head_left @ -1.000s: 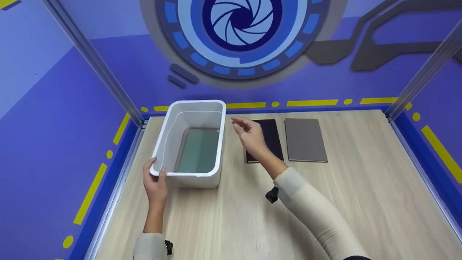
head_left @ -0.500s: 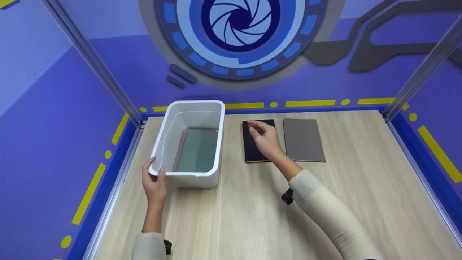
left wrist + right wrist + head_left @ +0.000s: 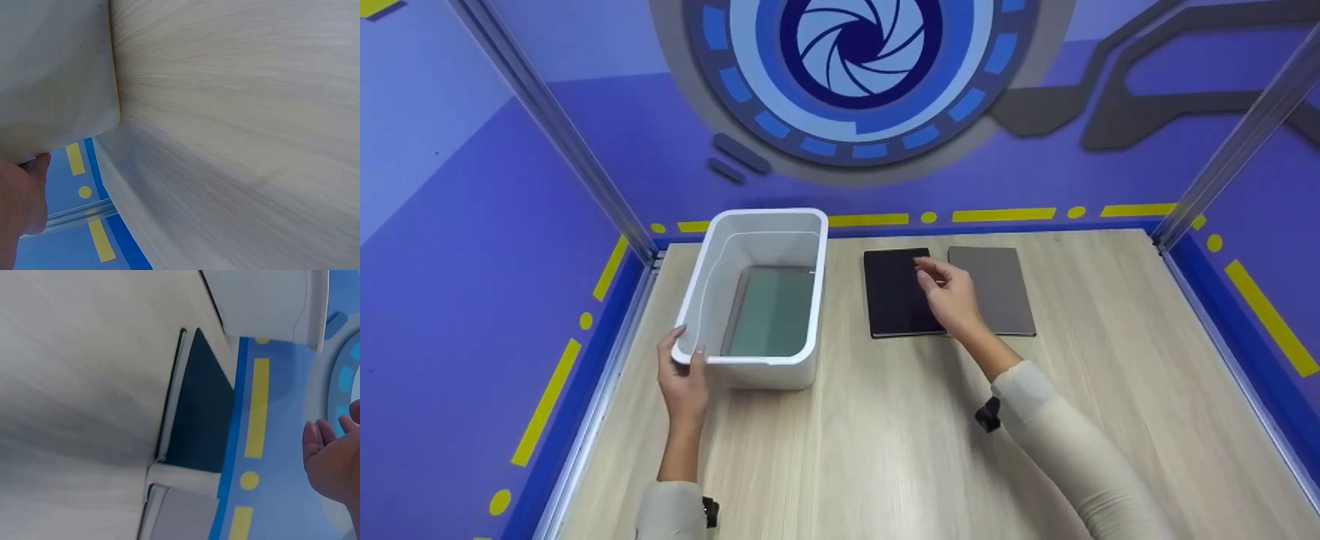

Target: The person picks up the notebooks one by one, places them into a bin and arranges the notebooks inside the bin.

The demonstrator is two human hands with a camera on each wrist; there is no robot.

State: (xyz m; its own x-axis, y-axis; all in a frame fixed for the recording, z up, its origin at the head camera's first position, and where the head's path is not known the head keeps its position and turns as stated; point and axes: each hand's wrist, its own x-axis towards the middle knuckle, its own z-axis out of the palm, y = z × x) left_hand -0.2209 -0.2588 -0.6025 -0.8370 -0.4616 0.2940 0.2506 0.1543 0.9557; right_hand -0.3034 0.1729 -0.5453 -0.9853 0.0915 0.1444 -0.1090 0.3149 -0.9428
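A white plastic bin (image 3: 772,376) stands at the left of the table, with a green notebook (image 3: 772,311) lying flat on its floor. My left hand (image 3: 682,382) grips the bin's near left corner, thumb and fingers on either side of the rim; the left wrist view has the hand (image 3: 22,202) at the bin's wall (image 3: 50,73). Right of the bin lie a black notebook (image 3: 896,292) and a grey notebook (image 3: 997,285), side by side. Above both, with nothing in it, hovers my right hand (image 3: 952,296), fingers loosely bent.
The light wood table (image 3: 877,442) reaches back to a blue-purple wall (image 3: 607,135) with yellow markings. Metal posts (image 3: 577,150) rise at the back corners. Each sleeve carries a small black camera (image 3: 988,415).
My right hand has moved rightward from beside the bin, across the black notebook, toward the grey one. The left hand keeps its grip on the bin, which has stayed put.
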